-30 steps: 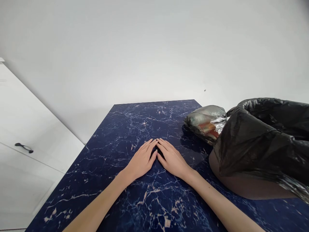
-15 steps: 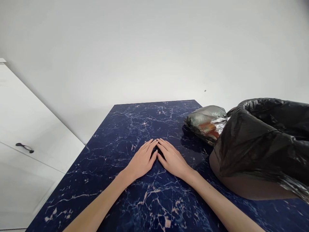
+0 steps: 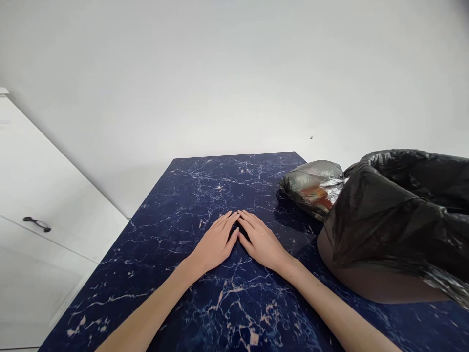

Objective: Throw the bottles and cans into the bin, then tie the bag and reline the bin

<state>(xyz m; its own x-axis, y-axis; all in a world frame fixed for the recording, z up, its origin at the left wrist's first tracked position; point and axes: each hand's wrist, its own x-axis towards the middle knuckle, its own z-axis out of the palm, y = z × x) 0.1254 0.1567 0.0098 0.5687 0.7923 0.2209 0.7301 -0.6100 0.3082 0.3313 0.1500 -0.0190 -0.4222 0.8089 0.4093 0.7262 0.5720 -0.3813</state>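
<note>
My left hand (image 3: 214,243) lies palm down on a dark blue, white-veined marble-patterned tabletop (image 3: 198,195). Beside it my right hand (image 3: 264,244) rests flat in the same way. The fingertips and thumbs of the two hands meet or nearly meet at the middle, leaving a small gap between them. Both hands are open, fingers stretched out, and hold nothing. To the right of my right hand stands a brownish bin (image 3: 370,281) lined with a black plastic bag (image 3: 384,220), its mouth open. What lies inside the bin is hidden.
Behind the bin's left side, a filled, dark see-through bag (image 3: 311,178) with something orange-red in it sits on the tabletop. A white cabinet (image 3: 47,186) with a black handle (image 3: 36,224) stands at the left. A pale wall (image 3: 234,73) rises beyond the table's far edge.
</note>
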